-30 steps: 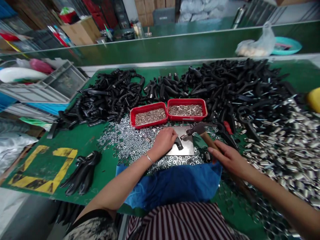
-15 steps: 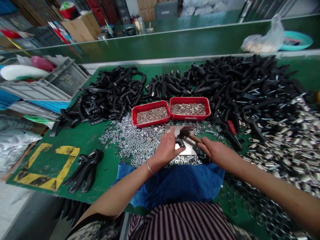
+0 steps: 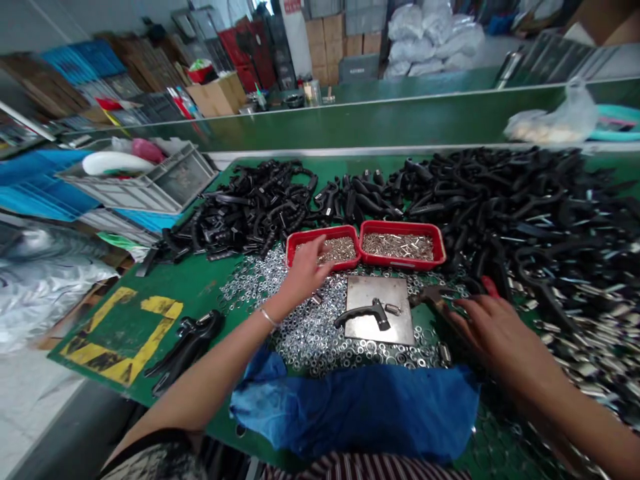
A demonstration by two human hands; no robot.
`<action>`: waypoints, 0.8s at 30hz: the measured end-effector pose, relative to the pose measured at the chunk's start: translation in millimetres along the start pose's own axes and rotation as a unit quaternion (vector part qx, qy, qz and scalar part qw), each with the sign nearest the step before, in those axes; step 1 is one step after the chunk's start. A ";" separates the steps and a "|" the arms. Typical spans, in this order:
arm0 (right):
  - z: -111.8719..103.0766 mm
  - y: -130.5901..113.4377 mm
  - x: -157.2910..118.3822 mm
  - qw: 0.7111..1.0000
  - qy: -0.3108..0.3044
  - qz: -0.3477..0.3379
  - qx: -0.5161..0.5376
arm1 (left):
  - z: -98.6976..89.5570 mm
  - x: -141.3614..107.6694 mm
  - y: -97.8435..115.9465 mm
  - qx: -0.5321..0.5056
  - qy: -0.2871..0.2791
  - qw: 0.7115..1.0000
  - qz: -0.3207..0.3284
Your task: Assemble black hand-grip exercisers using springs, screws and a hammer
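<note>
My left hand (image 3: 306,267) is over the front of the left red tray (image 3: 323,231), its fingers spread and holding nothing visible. Small metal pins fill that tray. On a metal plate (image 3: 380,293) lies a black plastic handle (image 3: 363,315) with a small spring (image 3: 393,309) beside it. To the plate's right rests a claw hammer (image 3: 431,293), its wooden handle running under my right hand (image 3: 493,327). That hand hovers over the hammer handle with its fingers stretched apart, close to a red-handled tool (image 3: 490,287).
A second red tray (image 3: 403,265) of pins adjoins the first. Loose nuts and washers (image 3: 310,333) surround the plate. Black plastic parts (image 3: 500,193) are heaped behind and to the right, near metal cylinders (image 3: 595,340). Blue cloth (image 3: 370,407) covers the front edge.
My left hand has left the black handle on the plate and moved up-left to the tray. My right hand has let go of the hammer, now lying right of the plate. The view has tilted up.
</note>
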State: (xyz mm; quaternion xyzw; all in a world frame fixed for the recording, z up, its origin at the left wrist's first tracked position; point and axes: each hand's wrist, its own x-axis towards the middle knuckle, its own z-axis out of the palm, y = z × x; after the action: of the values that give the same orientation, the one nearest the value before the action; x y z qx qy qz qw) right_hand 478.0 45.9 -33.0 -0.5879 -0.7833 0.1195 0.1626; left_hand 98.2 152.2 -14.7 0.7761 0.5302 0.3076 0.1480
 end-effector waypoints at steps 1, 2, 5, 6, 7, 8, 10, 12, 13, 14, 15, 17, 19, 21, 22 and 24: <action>3.6 -7.3 6.8 0.999 0.008 -0.047 -0.007 | -10.7 18.8 -14.9 0.018 0.011 0.999 -0.026; 8.7 -17.5 14.0 0.997 -0.001 -0.078 0.002 | -19.1 37.7 -28.6 0.040 0.013 0.998 -0.054; 31.3 -51.9 34.5 0.992 -0.053 -0.109 0.020 | -27.9 86.7 -57.0 0.114 -0.025 0.988 -0.101; 39.5 -60.3 39.6 0.992 -0.063 -0.106 0.012 | -26.0 99.0 -62.1 0.136 -0.043 0.983 -0.112; 46.6 -65.8 43.5 0.993 -0.068 -0.100 0.002 | -22.2 109.2 -65.6 0.155 -0.057 0.979 -0.123; 52.2 -68.3 46.1 0.993 -0.071 -0.093 -0.008 | -17.1 117.9 -67.9 0.171 -0.066 0.974 -0.134; 57.3 -66.4 47.8 0.994 -0.068 -0.082 -0.020 | -4.6 132.5 -70.0 0.190 -0.067 0.967 -0.154; 54.8 -60.3 46.2 0.996 -0.059 -0.074 -0.005 | 9.0 146.4 -69.9 0.197 -0.057 0.966 -0.159; 51.8 -57.6 44.7 0.996 -0.054 -0.070 0.017 | 15.7 153.7 -69.0 0.198 -0.051 0.966 -0.156; 48.4 -56.0 43.1 0.996 -0.046 -0.066 0.046 | 22.4 161.3 -67.8 0.197 -0.046 0.967 -0.154; 45.2 -55.7 41.6 0.994 -0.038 -0.063 0.079 | 28.8 169.1 -66.4 0.192 -0.041 0.968 -0.156; 40.9 -58.4 38.7 0.988 -0.025 -0.062 0.136 | 40.3 184.7 -63.9 0.179 -0.036 0.967 -0.177; 40.3 -63.6 35.8 0.983 -0.019 -0.062 0.172 | 48.8 199.2 -63.7 0.163 -0.039 0.964 -0.208; 42.0 -68.6 32.4 0.976 -0.024 -0.048 0.210 | 53.2 211.4 -66.5 0.147 -0.039 0.961 -0.229; 43.1 -70.5 30.5 0.971 -0.028 -0.032 0.235 | 53.6 216.3 -68.5 0.135 -0.037 0.961 -0.237; 44.5 -73.1 27.3 0.956 -0.031 0.016 0.291 | 51.0 221.9 -71.7 0.116 -0.031 0.962 -0.246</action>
State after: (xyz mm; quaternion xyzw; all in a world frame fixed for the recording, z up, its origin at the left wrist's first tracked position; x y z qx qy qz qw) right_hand 388.9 51.8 -43.1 -0.5237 -0.7096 0.3631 0.3006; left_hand 133.2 388.2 -22.5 0.6426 0.7321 0.1739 0.1444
